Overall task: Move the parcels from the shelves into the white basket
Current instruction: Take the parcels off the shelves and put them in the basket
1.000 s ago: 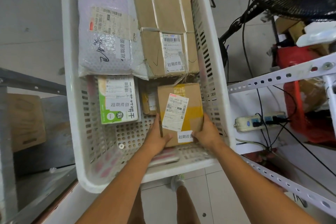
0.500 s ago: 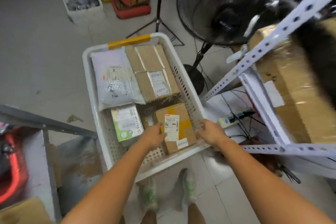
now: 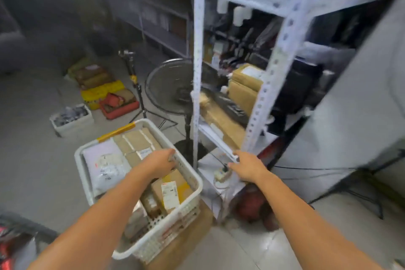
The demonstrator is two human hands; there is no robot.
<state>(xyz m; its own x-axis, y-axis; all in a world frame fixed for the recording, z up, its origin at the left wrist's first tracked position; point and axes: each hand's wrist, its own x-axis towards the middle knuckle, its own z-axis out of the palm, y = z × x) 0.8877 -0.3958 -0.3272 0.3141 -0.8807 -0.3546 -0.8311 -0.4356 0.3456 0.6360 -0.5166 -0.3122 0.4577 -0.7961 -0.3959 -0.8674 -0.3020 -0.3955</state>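
Observation:
The white basket [image 3: 192, 180] stands on the floor at lower centre and holds several parcels, among them a small brown box with a white label [image 3: 173, 190], a larger taped carton [image 3: 135, 140] and a grey bubble mailer [image 3: 105, 164]. My left hand [image 3: 160, 162] hovers empty over the basket with loose fingers. My right hand [image 3: 247, 166] reaches empty toward the white metal shelf [image 3: 271, 76], just past the basket's right rim. Brown parcels [image 3: 243, 85] lie on the shelf's lower level. The picture is blurred by motion.
A black standing fan [image 3: 173, 87] stands behind the basket beside the shelf post. A power strip [image 3: 221, 174] with cables lies under my right hand. Trays of goods [image 3: 109, 98] and a small white bin [image 3: 72, 116] sit on the floor at the left. A tripod [image 3: 359, 184] stands at right.
Both hands have let go of the small labelled box, which now lies in the basket. The view has swung up toward the shelf, and my right hand has moved right toward it.

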